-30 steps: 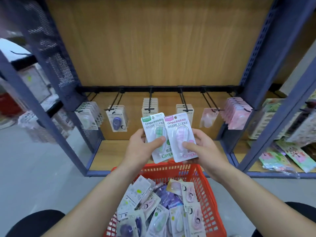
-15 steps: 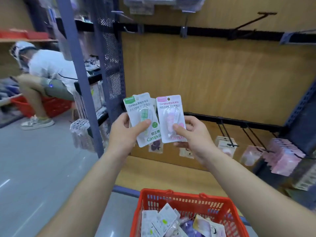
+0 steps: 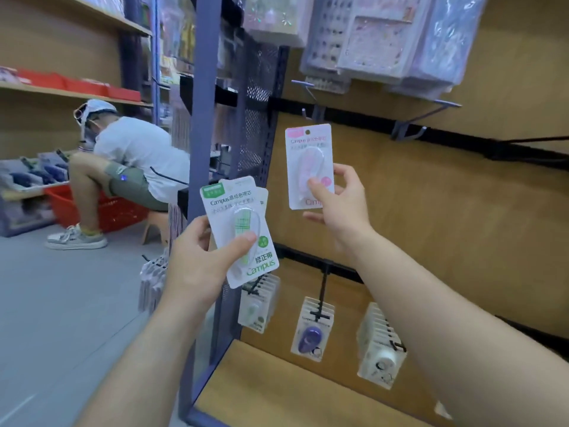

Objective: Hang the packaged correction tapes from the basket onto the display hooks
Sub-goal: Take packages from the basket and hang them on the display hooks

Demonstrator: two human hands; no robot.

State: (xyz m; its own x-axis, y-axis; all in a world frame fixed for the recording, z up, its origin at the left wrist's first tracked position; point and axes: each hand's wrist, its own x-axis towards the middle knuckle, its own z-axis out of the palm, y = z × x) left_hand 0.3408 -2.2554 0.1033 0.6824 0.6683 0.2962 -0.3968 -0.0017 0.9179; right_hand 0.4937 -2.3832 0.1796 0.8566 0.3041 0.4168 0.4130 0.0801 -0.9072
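- Your left hand (image 3: 197,263) grips a green-printed correction tape pack (image 3: 243,229). The thumb presses the clear rounded blister and the fingers curl behind the glossy card. A second card's edge shows behind it.
- Your right hand (image 3: 341,204) pinches the pink pack (image 3: 309,164) at its lower right, thumb in front and fingers behind. The pack is upright against the wood-grain back panel (image 3: 431,226), its round hole just below a bare metal hook (image 3: 309,94).
- Lower down, black hooks carry rows of flat packs, one with a purple oval dispenser (image 3: 311,334).
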